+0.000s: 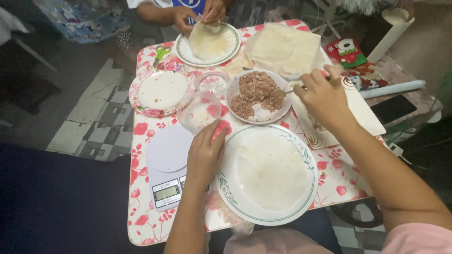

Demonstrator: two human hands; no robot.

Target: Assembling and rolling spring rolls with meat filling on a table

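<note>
Nearest: a large white plate (226, 190) with a green rim is sitting at the table's near edge, with a thin round wrapper (270, 169) lying flat in it. The left hand (205, 153) is resting palm down, fingers loosely together, on the plate's left rim, holding nothing; its wrist is lying over a white kitchen scale (165, 162).

Middle: the right hand (322, 96) is closing its fingers around the handle of a spoon (288, 91), whose tip is dipping into a white bowl (234, 89) of minced meat filling (256, 91). The bowl is standing just beyond the large plate. Left of the bowl, two clear glass cups (202, 110) are standing near a floral plate (160, 89).

Far: a stack of square wrappers (285, 47) is lying beyond the bowl. Another person's hands (197, 14) are working a wrapper on a second green-rimmed plate (183, 49). Green-handled scissors (161, 51) are lying just left of that plate.
</note>
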